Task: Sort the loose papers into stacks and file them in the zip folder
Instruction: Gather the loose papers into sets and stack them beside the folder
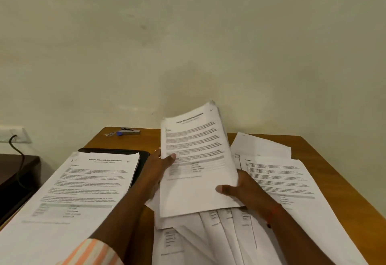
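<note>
Head view: left hand (159,165) and right hand (247,189) pinch the sheaf (196,139), print blurred.

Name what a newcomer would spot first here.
A sheaf of printed pages is held tilted up at centre, the left hand gripping its left edge and the right hand its lower right corner. A neat stack lies on the black zip folder at left; loose sheets fan out below and to the right.

Left hand (159,167) and right hand (247,189) raised, pinching
</note>
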Tool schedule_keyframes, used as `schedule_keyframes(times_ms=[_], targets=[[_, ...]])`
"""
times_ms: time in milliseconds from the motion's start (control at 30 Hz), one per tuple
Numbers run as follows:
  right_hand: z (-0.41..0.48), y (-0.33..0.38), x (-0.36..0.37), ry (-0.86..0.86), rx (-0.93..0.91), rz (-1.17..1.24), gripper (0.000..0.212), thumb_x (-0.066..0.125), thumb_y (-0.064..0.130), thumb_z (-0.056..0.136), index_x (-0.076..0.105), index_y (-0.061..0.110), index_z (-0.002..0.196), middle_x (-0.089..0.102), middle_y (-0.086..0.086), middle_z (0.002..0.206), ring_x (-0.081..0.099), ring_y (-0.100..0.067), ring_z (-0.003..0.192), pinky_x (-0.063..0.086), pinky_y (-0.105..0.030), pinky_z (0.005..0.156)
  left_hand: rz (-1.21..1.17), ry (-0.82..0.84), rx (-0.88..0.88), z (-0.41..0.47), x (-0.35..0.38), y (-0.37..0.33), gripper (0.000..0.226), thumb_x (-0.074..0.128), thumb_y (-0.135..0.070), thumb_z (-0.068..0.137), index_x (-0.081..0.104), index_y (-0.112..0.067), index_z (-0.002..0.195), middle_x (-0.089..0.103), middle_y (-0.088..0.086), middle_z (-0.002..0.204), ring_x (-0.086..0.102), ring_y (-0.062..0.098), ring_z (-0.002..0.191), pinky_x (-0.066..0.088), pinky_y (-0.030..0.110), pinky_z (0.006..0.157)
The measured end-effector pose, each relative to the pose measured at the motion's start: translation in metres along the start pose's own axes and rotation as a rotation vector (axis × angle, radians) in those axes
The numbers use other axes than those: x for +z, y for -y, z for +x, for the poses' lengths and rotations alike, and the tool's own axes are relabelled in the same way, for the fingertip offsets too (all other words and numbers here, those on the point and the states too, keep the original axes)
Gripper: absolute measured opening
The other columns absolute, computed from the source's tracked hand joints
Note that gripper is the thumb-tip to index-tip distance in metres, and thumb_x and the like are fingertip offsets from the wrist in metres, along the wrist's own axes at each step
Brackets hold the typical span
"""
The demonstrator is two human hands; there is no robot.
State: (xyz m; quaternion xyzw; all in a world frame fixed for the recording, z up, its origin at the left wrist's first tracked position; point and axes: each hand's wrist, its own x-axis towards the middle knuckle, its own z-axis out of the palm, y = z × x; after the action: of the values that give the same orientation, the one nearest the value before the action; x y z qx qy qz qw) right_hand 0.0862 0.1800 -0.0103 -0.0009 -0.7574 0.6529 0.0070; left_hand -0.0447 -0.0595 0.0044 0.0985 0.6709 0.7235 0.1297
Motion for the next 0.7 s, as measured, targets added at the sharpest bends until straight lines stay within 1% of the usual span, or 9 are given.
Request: schedule_keyframes(times_ms=[67,133,200,233,300,367,400,533,700], targets=[[0.002,0.004,0.005,-0.042,-0.003,-0.159,0.04,0.073,0.038,0.09,0.066,0.023,0.127,0.074,0.012,0.114,0.069,-0.004,0.105,0.055,-0.027,0.088,0.044,-0.042,-0.034,0.007,-0.003,0.007,0.033,0.065,-0.016,0.098,0.063,-0.018,0.131,0.075,-0.001,0.116,0.074,0.019,0.101,0.06,0.03,0.073],[0.006,0.006,0.005,-0.302,-0.07,-0.347,0.034,0.06,0.054,0.089,0.07,0.022,0.091,0.071,0.013,0.076,0.064,0.004,0.069,0.047,-0.017,0.063,0.12,-0.094,-0.045,0.012,-0.005,0.014,0.033,0.065,-0.015,0.099,0.061,-0.017,0.132,0.073,0.001,0.118,0.073,0.021,0.1,0.059,0.034,0.078],[0.009,0.002,-0.007,-0.578,-0.14,-0.555,0.038,0.057,0.053,0.092,0.059,0.02,0.074,0.061,0.006,0.063,0.055,-0.002,0.057,0.041,-0.021,0.056,0.163,-0.13,-0.064,0.015,-0.006,0.017,0.03,0.064,-0.014,0.099,0.061,-0.017,0.128,0.071,0.004,0.12,0.071,0.022,0.099,0.059,0.039,0.083],[0.01,-0.001,-0.016,-0.628,-0.138,-0.658,0.031,0.061,0.048,0.094,0.06,0.021,0.078,0.063,0.007,0.07,0.059,-0.006,0.066,0.044,-0.024,0.06,0.174,-0.145,-0.069,0.015,-0.006,0.018,0.027,0.063,-0.012,0.099,0.06,-0.017,0.126,0.071,0.005,0.119,0.071,0.023,0.099,0.059,0.039,0.083],[0.012,-0.009,-0.028,-0.57,-0.019,-0.844,0.021,0.068,0.042,0.092,0.067,0.022,0.101,0.067,0.004,0.101,0.062,-0.016,0.097,0.048,-0.029,0.079,0.179,-0.173,-0.066,0.016,-0.007,0.02,0.026,0.062,-0.01,0.1,0.059,-0.017,0.125,0.07,0.006,0.118,0.069,0.022,0.099,0.058,0.038,0.083],[0.015,-0.02,-0.033,-0.465,0.135,-0.991,0.044,0.066,0.05,0.09,0.064,0.022,0.125,0.058,-0.003,0.128,0.052,-0.022,0.122,0.043,-0.034,0.098,0.167,-0.205,-0.061,0.017,-0.008,0.021,0.024,0.061,-0.008,0.1,0.059,-0.018,0.122,0.069,0.007,0.119,0.069,0.022,0.098,0.057,0.037,0.082],[0.015,-0.023,-0.033,-0.459,0.193,-1.04,0.053,0.062,0.056,0.09,0.06,0.022,0.131,0.054,-0.005,0.133,0.049,-0.024,0.126,0.04,-0.036,0.102,0.172,-0.219,-0.056,0.016,-0.008,0.021,0.023,0.061,-0.008,0.1,0.059,-0.018,0.121,0.069,0.007,0.119,0.068,0.021,0.097,0.057,0.035,0.078],[0.014,-0.031,-0.038,-0.531,0.276,-1.164,0.069,0.045,0.076,0.087,0.054,0.022,0.128,0.054,-0.007,0.128,0.049,-0.027,0.121,0.042,-0.041,0.102,0.203,-0.242,-0.024,0.015,-0.007,0.018,0.028,0.06,-0.01,0.101,0.057,-0.017,0.128,0.066,0.001,0.112,0.066,0.014,0.09,0.05,0.025,0.065],[0.015,-0.033,-0.042,-0.525,0.287,-1.14,0.073,0.043,0.078,0.086,0.054,0.021,0.129,0.054,-0.007,0.128,0.049,-0.027,0.122,0.041,-0.043,0.104,0.21,-0.249,-0.019,0.015,-0.007,0.018,0.029,0.059,-0.009,0.101,0.058,-0.015,0.13,0.066,0.002,0.114,0.064,0.012,0.087,0.05,0.025,0.065]])
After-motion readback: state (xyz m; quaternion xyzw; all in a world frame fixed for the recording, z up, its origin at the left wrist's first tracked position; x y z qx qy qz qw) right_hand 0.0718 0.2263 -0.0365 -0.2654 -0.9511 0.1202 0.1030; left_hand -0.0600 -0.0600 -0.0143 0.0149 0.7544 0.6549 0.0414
